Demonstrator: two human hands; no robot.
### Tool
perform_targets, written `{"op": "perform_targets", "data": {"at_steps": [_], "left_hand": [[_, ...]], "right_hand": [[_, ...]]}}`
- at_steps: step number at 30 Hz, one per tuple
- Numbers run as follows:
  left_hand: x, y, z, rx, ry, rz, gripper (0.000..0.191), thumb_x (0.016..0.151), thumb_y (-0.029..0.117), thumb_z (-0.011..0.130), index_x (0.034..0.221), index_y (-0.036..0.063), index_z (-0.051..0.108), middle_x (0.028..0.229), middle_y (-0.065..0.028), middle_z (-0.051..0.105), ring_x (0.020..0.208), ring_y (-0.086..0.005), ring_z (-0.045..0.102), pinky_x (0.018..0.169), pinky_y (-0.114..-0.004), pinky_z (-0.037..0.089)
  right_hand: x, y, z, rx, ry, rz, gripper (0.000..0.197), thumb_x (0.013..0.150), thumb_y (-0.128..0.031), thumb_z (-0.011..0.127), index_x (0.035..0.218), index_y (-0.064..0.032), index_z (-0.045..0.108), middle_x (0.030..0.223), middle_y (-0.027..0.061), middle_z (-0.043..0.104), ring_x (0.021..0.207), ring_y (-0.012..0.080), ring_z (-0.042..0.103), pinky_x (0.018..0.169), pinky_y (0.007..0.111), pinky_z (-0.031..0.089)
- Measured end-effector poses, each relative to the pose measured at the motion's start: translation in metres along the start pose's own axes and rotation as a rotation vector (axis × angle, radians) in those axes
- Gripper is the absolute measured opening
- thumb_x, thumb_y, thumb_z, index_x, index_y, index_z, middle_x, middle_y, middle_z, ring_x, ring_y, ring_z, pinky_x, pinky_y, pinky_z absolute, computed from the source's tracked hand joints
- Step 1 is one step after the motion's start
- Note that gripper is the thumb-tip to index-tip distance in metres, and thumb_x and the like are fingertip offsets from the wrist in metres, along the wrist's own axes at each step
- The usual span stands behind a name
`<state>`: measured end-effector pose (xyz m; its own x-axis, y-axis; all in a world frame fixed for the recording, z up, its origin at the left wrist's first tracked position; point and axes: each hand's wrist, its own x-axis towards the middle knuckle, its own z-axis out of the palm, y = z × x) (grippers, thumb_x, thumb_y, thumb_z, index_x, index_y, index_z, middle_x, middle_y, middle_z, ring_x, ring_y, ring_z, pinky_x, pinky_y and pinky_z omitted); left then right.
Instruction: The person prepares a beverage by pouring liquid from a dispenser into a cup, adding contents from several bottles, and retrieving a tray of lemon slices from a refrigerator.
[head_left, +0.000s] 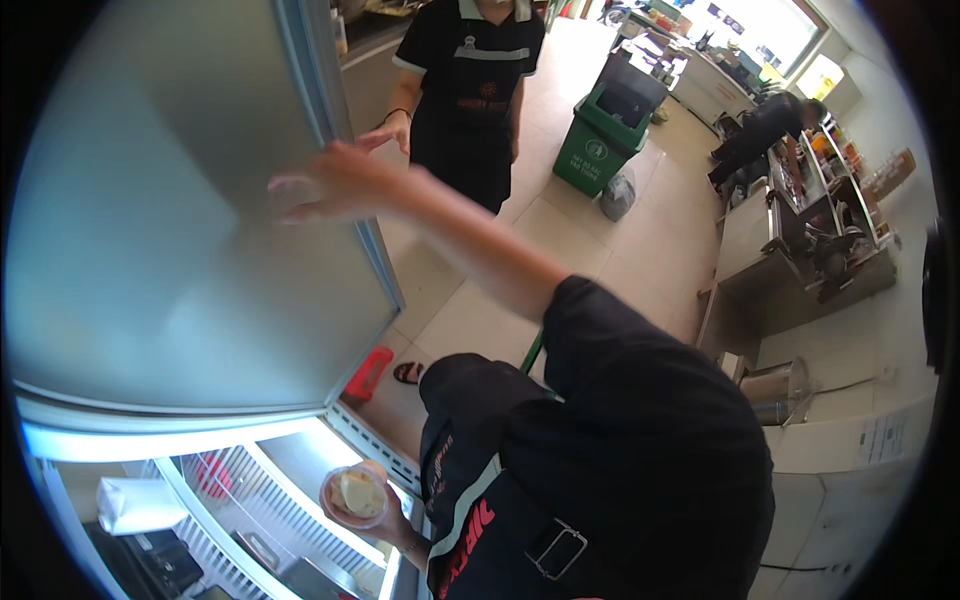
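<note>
My left hand (393, 523) holds a clear plastic cup (354, 498) with pale yellow, chunky contents, tilted so that I see into its top. It is by the lit interior of an upright refrigerator, beside the white wire shelves (300, 499). My right hand (330, 184) is raised, blurred by motion, with its fingers apart and nothing visible in it. It is in front of the refrigerator's swung-out door (187, 300), near the door's metal edge. Whether it touches the door cannot be told.
Beyond the door edge stands a co-worker (472, 97), one hand near the door. A green bin (600, 139) and a grey plastic bag (618, 196) are on the tiled floor. Another person (765, 131) bends over a counter. The refrigerator holds a white package (139, 504) and dark containers (161, 559).
</note>
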<state>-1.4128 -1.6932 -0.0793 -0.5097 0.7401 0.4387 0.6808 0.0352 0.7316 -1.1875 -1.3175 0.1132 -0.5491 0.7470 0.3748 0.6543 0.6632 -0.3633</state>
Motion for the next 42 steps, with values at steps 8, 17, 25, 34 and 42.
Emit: {"op": "perform_targets", "data": {"at_steps": [8,17,25,34,42], "left_hand": [[-0.016,0.016,-0.026,-0.333,-0.067,-0.141,0.088,0.065,0.033,0.088,0.136,0.0026,0.046,0.127,-0.0132,0.051,0.118,-0.0272,0.054,0.100,-0.042,0.046],[-0.034,0.000,-0.059,-0.375,0.014,-0.202,0.098,0.062,0.029,0.097,0.140,0.0005,0.045,0.135,-0.0161,0.055,0.126,-0.0285,0.057,0.109,-0.040,0.044],[-0.052,-0.025,-0.060,-0.426,-0.090,-0.392,0.082,0.063,0.030,0.095,0.130,0.0016,0.057,0.125,-0.0136,0.064,0.118,-0.0269,0.063,0.101,-0.040,0.050],[-0.025,-0.020,-0.081,-0.555,0.033,-0.305,0.071,0.067,0.035,0.090,0.124,0.0032,0.063,0.128,-0.0147,0.064,0.123,-0.0278,0.059,0.104,-0.042,0.047],[-0.040,-0.032,-0.076,-0.608,-0.147,-0.368,0.084,0.071,0.029,0.091,0.139,0.0056,0.049,0.140,-0.0140,0.053,0.129,-0.0219,0.054,0.105,-0.040,0.048]], "right_hand": [[-0.035,-0.102,-0.108,-0.150,0.339,-0.017,0.051,0.098,-0.037,0.066,0.141,-0.0110,0.058,0.150,0.0132,0.054,0.138,0.0303,0.052,0.114,0.048,0.043],[-0.063,-0.277,0.052,0.601,-0.312,-0.565,0.033,0.096,-0.019,0.069,0.128,-0.0093,0.070,0.092,0.0118,0.075,0.073,0.0189,0.069,0.068,0.034,0.054],[-0.114,-0.438,0.155,0.947,-0.516,-0.713,0.044,0.093,-0.030,0.072,0.121,0.0016,0.060,0.073,0.0138,0.064,0.072,0.0289,0.070,0.068,0.040,0.056],[-0.117,-0.476,0.202,1.133,-0.669,-0.784,0.034,0.085,-0.015,0.080,0.108,0.0013,0.061,0.075,0.0125,0.067,0.054,0.0227,0.061,0.050,0.035,0.046],[-0.095,-0.444,0.148,1.232,-0.803,-0.670,0.019,0.082,-0.007,0.071,0.097,0.0012,0.063,0.080,0.0104,0.063,0.073,0.0213,0.062,0.070,0.035,0.051]]}}
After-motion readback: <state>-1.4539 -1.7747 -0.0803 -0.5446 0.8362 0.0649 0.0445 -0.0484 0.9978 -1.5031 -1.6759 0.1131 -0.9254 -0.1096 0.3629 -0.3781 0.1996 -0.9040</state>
